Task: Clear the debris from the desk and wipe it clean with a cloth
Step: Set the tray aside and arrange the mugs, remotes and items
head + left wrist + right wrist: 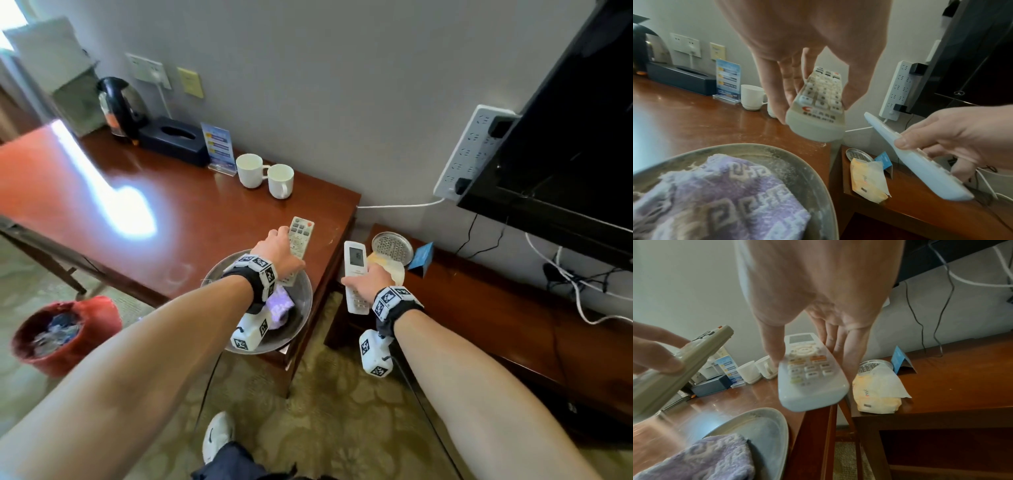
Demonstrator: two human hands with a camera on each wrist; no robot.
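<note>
Forearms in lower frame; each hand grips one remote.
Left hand (pixel 279 248) holds grey remote (pixel 298 240); right hand (pixel 368 281) holds white remote (pixel 356 274). Step: clearing desk (pixel 102 219). Next: take cloth (pixel 281 303), centre frame in basin (pixel 301 318).

Daylight pours in from my upper left and throws a blown-out white glare streak across the glossy counter (pixel 113 202), washing out its wood grain. The head view bends the wall and television (pixel 565 137) at its edges. In both wrist views I get soft, smeared palms up close, and the purple cloth (pixel 701 457) blurs in the right one.
</note>
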